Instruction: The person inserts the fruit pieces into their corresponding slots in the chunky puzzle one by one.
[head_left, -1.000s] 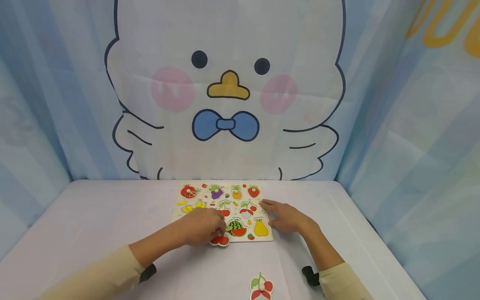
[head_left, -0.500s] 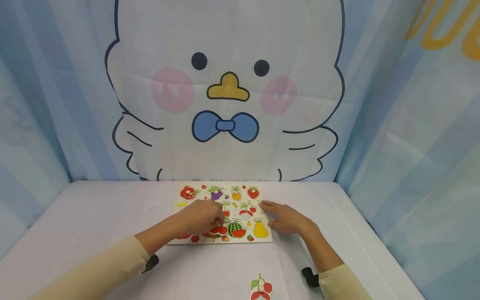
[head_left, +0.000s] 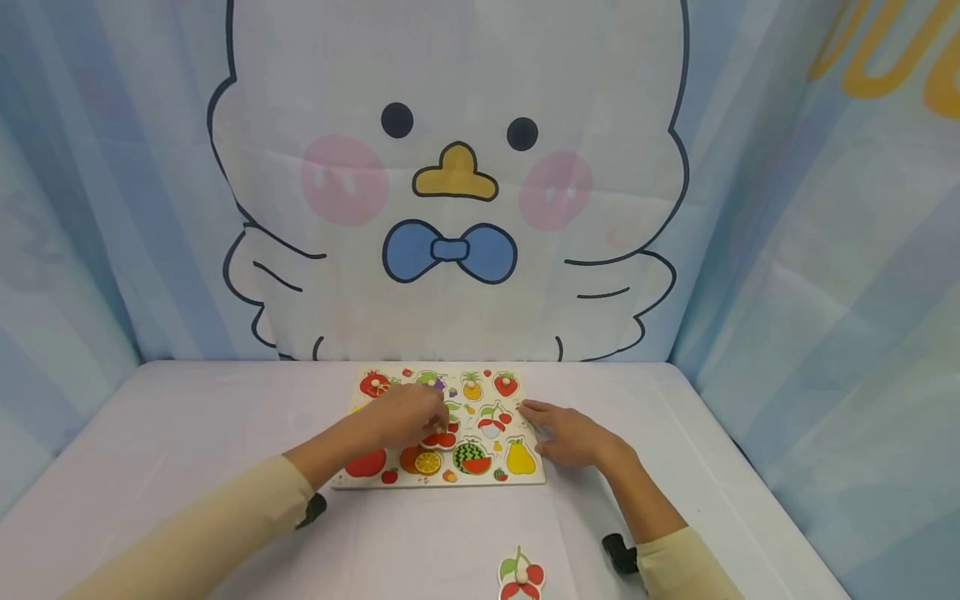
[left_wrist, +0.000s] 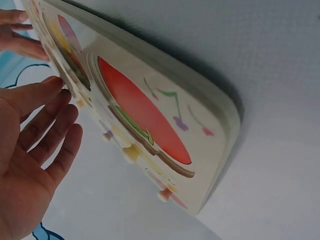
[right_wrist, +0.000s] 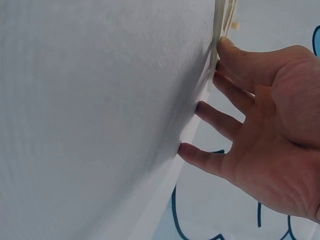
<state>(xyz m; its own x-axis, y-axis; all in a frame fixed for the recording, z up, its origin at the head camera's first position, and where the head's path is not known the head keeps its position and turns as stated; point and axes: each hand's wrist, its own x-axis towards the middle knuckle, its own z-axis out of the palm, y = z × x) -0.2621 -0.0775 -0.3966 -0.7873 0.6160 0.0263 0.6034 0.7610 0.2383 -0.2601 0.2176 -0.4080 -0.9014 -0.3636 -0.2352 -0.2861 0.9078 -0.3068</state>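
A cream fruit puzzle board [head_left: 480, 479] lies flat on the white table. Over its middle, my left hand [head_left: 405, 414] pinches a cherry puzzle piece [head_left: 441, 440], whose red lower part shows below the fingertips. The hand covers the piece's upper part in the head view. In the left wrist view that hand [left_wrist: 40, 145] is at the board's surface, beyond a red apple shape [left_wrist: 142, 110]. My right hand [head_left: 570, 432] rests against the board's right edge, its fingers extended. In the right wrist view its fingertips touch that edge and the tabletop.
Another cherry piece [head_left: 521, 575] with a knob lies on the table near the front. Knobbed fruit pieces, such as the strawberry [head_left: 506, 384] and pineapple [head_left: 472, 386], sit in the board. A curtain with a cartoon chick [head_left: 457, 317] hangs behind the table.
My left hand has carried the cherry piece from the board's front edge up and away to its middle, uncovering the orange and apple shapes. The right hand has stayed in place.
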